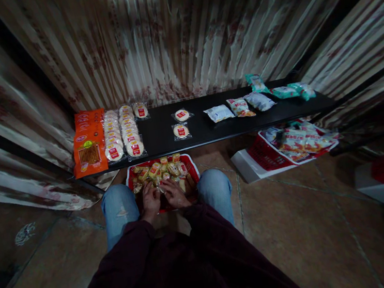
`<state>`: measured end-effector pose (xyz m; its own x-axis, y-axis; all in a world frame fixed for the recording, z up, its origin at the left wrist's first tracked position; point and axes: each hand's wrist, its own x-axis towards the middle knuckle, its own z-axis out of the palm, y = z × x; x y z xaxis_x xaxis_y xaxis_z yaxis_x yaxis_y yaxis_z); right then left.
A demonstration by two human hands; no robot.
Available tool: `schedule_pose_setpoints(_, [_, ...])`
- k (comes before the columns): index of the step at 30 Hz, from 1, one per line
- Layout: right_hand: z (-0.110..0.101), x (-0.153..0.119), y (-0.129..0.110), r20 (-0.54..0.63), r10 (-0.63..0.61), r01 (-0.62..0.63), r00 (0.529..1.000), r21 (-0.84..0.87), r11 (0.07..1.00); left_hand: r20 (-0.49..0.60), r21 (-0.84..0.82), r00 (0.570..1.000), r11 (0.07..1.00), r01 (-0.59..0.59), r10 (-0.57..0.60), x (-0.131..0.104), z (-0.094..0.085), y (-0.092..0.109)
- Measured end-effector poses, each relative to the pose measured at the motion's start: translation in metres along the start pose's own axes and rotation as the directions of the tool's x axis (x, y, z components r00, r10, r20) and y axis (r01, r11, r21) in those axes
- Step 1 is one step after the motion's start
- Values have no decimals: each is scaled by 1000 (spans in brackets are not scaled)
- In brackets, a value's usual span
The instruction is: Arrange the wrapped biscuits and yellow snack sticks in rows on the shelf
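Note:
Between my knees stands a red basket with a white rim [195, 167], filled with small wrapped snacks [154, 170] in clear and yellow packaging. My left hand [151, 199] is over the near part of the basket, its fingers curled in toward the middle. Beside it, my right hand [173, 194] has its fingers bent and the tips close to those of the left. Something small and shiny shows at the fingertips of both hands, too dark and small to name.
Just beyond the basket runs a low black shelf [165, 141]. It bears an orange snack bag [89, 144], rows of wrapped round crackers [135, 147] and several pillow packets [241, 107]. To the right, another red basket [267, 151] of packets sits on a white box [245, 167].

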<state>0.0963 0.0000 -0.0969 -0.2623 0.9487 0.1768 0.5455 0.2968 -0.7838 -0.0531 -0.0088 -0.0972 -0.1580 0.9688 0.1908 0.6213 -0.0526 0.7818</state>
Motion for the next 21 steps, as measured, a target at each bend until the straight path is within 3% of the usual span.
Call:
schedule_pose_setpoints(5, [-2, 2, 3, -133, 177, -174, 975, 29, 984, -9, -64, 993, 991, 120, -121, 3, -5, -1])
schedule_pose_setpoints(10, [-3, 4, 4, -171, 215, -186, 962, 169, 968, -23, -109, 974, 969, 220, -224, 5, -13, 4])
schedule_pose_setpoints(12, [-2, 5, 5, -196, 283, -223, 939, 281, 933, -31, -131, 964, 958, 257, -263, 5, -15, 7])
schedule_pose_setpoints(14, [-1, 7, 6, -210, 407, -284, 889, 446, 849, -34, -142, 956, 948, 284, -291, 6, -18, 10])
schedule_pose_setpoints(17, [0, 11, 7, -169, 556, -288, 814, 714, 638, -45, -146, 958, 951, 273, -282, 6, -21, 16])
schedule_pose_setpoints(21, [0, 15, 4, -81, 607, -212, 791, 893, 396, -97, -208, 937, 928, 311, -336, 7, -21, 26])
